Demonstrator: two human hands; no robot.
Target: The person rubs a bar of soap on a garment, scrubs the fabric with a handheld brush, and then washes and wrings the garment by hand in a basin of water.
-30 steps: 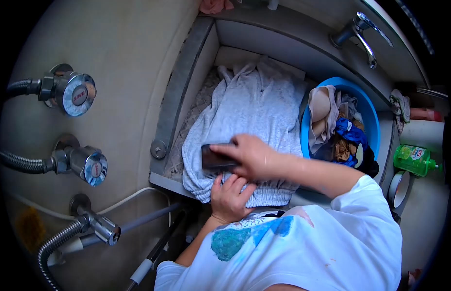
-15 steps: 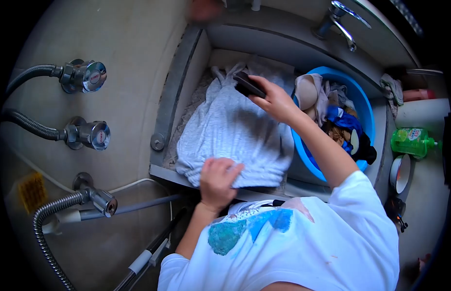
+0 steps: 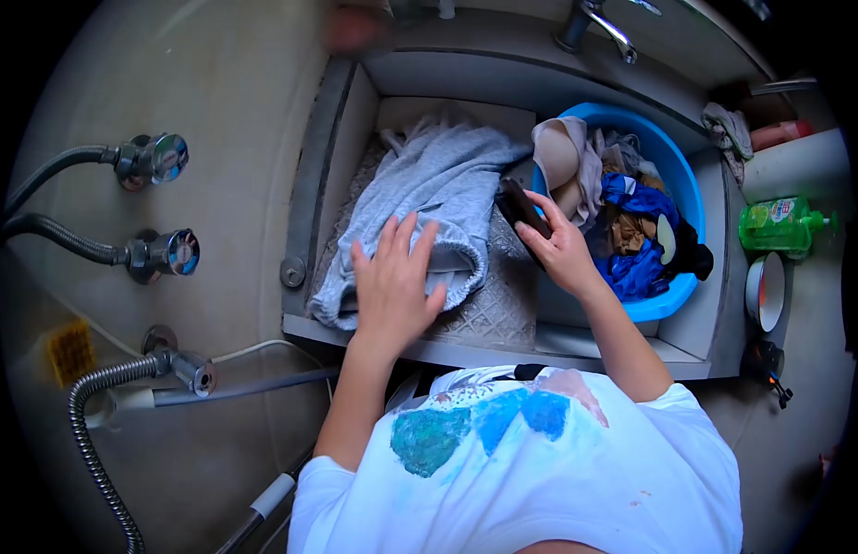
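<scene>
Grey garment (image 3: 429,198) under the spread left hand (image 3: 390,284) — right hand (image 3: 563,249) grips a brush (image 3: 523,210).

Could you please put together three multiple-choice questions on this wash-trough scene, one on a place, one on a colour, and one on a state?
1. Where does the left hand rest?
A. on the grey garment
B. on the tap
C. inside the basin

2. What colour is the basin that holds the pile of clothes?
A. red
B. blue
C. white

3. How is the right hand?
A. flat and empty
B. closed around a dark brush
C. turning a valve

Answers: 1 A, the palm lies spread on the grey cloth in the trough; 2 B, its rim is bright blue; 3 B, the fingers wrap a dark object, apparently a scrubbing brush, lifted off the garment.
</scene>
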